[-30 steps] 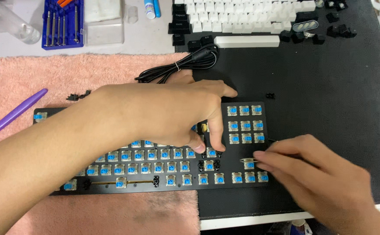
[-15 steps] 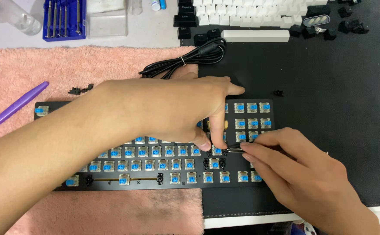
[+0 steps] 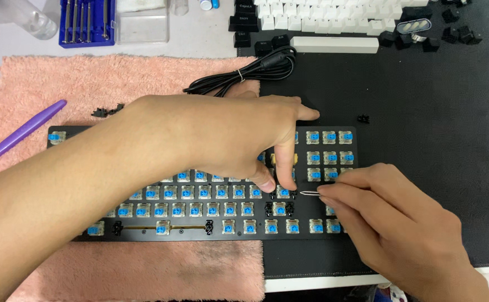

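Observation:
A black keyboard plate (image 3: pixel 311 123) with several blue-stemmed switches and no keycaps lies across a pink towel (image 3: pixel 88 84) and a black mat (image 3: pixel 423 140). My left hand (image 3: pixel 216 137) rests over the middle of the keyboard, with its fingertips pressing down on switches near the right-centre rows. My right hand (image 3: pixel 395 223) sits at the keyboard's lower right and pinches thin metal tweezers (image 3: pixel 309 193), whose tip points left at a switch beside my left fingertips.
A coiled black cable (image 3: pixel 250 72) lies behind the keyboard. White and black keycaps (image 3: pixel 334 17) are spread at the mat's far edge. A blue screwdriver case (image 3: pixel 86 22) and a clear box (image 3: pixel 142 22) stand at the back left. A purple tool (image 3: pixel 18 134) rests on the towel's left.
My right hand has moved up and left from the lower right corner, bringing the tweezers to the switch beside my left fingertips. My left hand has stayed on the keyboard.

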